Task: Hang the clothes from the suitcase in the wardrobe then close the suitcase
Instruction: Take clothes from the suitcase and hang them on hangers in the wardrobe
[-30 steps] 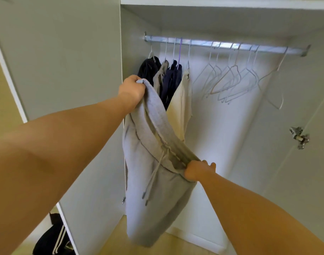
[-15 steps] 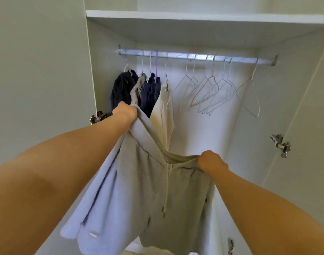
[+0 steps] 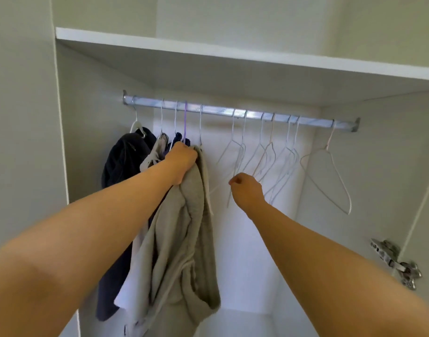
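My left hand (image 3: 182, 161) grips the waistband of a pair of grey sweat shorts (image 3: 184, 239) and holds them up just below the wardrobe rail (image 3: 233, 113); the shorts hang down in a bunch. My right hand (image 3: 247, 190) is apart from the shorts, its fingers curled on the lower part of an empty white hanger (image 3: 235, 147) on the rail. Several garments (image 3: 121, 161) hang at the rail's left end, partly hidden by my left arm. The suitcase is out of view.
Several more empty white hangers (image 3: 330, 176) hang along the right half of the rail. A white shelf (image 3: 233, 54) runs above the rail. A metal door hinge (image 3: 396, 263) sticks out on the right wall.
My right hand let go of the shorts' waistband and rose to an empty hanger. My left hand lifted the shorts higher, close under the rail, and they now hang bunched.
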The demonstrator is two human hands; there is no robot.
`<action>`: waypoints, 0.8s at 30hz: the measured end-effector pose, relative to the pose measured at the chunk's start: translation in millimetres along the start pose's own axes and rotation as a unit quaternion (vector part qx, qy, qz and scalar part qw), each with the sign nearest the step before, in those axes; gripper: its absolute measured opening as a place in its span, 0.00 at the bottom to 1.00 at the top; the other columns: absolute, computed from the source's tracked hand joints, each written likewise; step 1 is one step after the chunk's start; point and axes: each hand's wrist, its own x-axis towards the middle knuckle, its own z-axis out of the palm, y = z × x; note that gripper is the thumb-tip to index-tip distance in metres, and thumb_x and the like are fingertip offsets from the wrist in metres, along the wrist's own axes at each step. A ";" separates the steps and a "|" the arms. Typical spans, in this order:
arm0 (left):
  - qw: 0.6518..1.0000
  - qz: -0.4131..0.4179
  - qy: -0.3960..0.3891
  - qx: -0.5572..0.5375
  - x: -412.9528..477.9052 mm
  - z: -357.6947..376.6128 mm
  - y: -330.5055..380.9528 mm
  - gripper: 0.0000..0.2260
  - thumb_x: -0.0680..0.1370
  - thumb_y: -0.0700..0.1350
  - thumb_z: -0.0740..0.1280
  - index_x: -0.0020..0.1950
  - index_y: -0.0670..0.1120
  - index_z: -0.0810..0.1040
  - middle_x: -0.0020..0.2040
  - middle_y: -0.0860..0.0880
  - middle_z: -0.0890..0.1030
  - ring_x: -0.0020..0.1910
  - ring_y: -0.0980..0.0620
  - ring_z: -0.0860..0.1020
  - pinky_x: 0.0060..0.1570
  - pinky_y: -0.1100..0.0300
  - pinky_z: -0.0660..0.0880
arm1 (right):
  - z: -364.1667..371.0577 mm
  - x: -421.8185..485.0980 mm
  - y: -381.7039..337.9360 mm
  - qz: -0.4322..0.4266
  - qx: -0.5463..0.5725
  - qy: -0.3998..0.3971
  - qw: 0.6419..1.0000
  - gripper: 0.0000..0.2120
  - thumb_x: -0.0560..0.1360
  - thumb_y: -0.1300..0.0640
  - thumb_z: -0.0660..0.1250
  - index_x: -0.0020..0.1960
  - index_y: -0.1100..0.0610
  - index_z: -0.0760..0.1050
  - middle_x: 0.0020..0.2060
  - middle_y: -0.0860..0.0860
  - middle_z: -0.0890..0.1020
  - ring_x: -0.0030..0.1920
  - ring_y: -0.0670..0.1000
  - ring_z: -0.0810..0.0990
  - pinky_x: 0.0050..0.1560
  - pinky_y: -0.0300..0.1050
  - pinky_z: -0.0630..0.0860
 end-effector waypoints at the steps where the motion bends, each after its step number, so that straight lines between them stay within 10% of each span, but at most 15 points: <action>1: 0.999 -0.009 -0.028 -0.012 9.5 -0.3 -1.2 0.15 0.80 0.39 0.58 0.66 0.41 0.66 0.56 0.41 0.72 0.53 0.45 0.71 0.55 0.53 0.72 | 6.4 10.8 -6.0 -0.006 0.006 -0.004 1.000 0.14 0.80 0.62 0.53 0.60 0.61 0.74 0.56 0.58 0.77 0.49 0.53 0.73 0.50 0.43 0.72; 9: 0.992 -0.021 -0.128 -0.002 66.7 -22.0 -0.5 0.12 0.79 0.37 0.59 0.62 0.42 0.70 0.44 0.44 0.72 0.41 0.49 0.72 0.40 0.58 0.74 | 65.7 103.0 -24.5 0.094 0.142 -0.056 0.984 0.26 0.79 0.60 0.58 0.75 0.57 0.55 0.67 0.59 0.68 0.63 0.59 0.71 0.55 0.46 0.70; 15: 0.986 -0.033 -0.165 0.013 85.2 -18.3 -8.4 0.07 0.78 0.38 0.60 0.55 0.45 0.70 0.47 0.44 0.73 0.44 0.49 0.73 0.41 0.57 0.74 | 81.2 137.1 -22.3 0.236 0.388 -0.039 0.890 0.08 0.80 0.64 0.52 0.55 0.58 0.68 0.34 0.53 0.68 0.31 0.48 0.65 0.30 0.39 0.65; 18: 0.986 -0.036 -0.162 0.011 86.6 -14.3 -9.4 0.04 0.77 0.38 0.60 0.50 0.45 0.71 0.51 0.42 0.73 0.48 0.45 0.74 0.49 0.52 0.75 | 74.6 139.6 -22.7 0.207 0.357 -0.012 0.911 0.09 0.81 0.63 0.52 0.43 0.58 0.67 0.31 0.52 0.64 0.28 0.48 0.59 0.27 0.39 0.59; 24: 0.992 -0.023 -0.121 0.023 56.4 -8.2 -2.7 0.11 0.77 0.38 0.59 0.59 0.40 0.71 0.52 0.40 0.73 0.51 0.44 0.74 0.53 0.52 0.73 | 51.3 104.3 -21.2 0.065 0.274 0.010 0.959 0.06 0.81 0.57 0.56 0.53 0.55 0.71 0.32 0.50 0.68 0.30 0.48 0.64 0.28 0.39 0.63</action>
